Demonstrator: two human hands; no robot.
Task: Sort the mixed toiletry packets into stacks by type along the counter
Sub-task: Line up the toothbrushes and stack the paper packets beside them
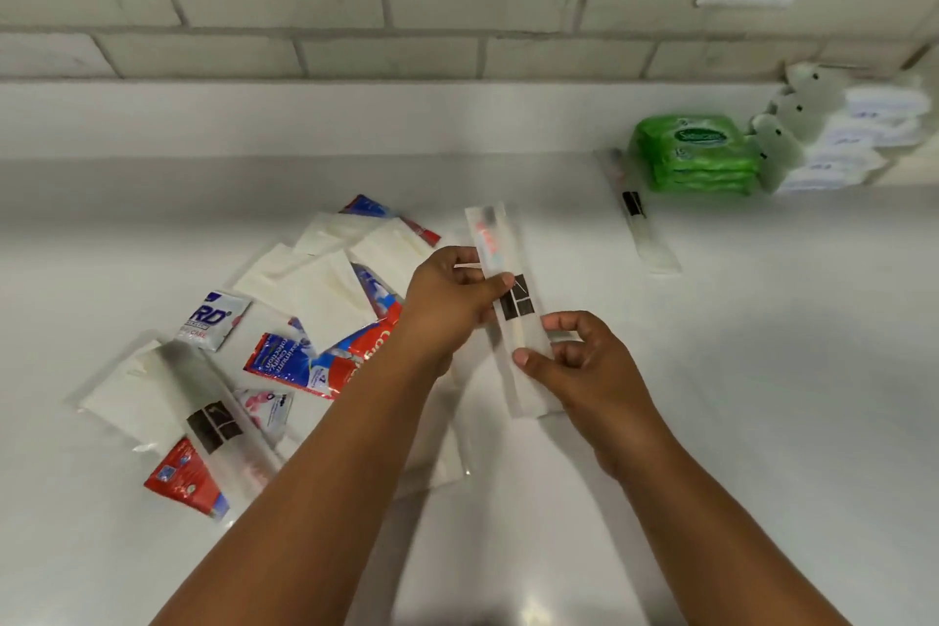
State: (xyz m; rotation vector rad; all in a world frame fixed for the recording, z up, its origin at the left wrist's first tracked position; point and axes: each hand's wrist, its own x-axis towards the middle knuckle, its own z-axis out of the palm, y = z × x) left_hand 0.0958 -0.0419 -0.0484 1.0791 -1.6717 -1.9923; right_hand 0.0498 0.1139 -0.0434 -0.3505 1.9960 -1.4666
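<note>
Both hands [447,305] grip logo-marked toothbrush packet [510,315].

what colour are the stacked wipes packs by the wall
Bright green, with a white-edged label on top; the wipes packs show clearly in the head view.

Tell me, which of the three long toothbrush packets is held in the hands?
The middle toothbrush packet, pinched by the left hand and right hand. The other two lie on the counter.

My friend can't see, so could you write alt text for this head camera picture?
Both hands, left hand and right hand, hold a long frosted toothbrush packet above a white counter. A mixed pile of packets lies to the left; a green wipes stack sits far right by the tiled wall.
</note>
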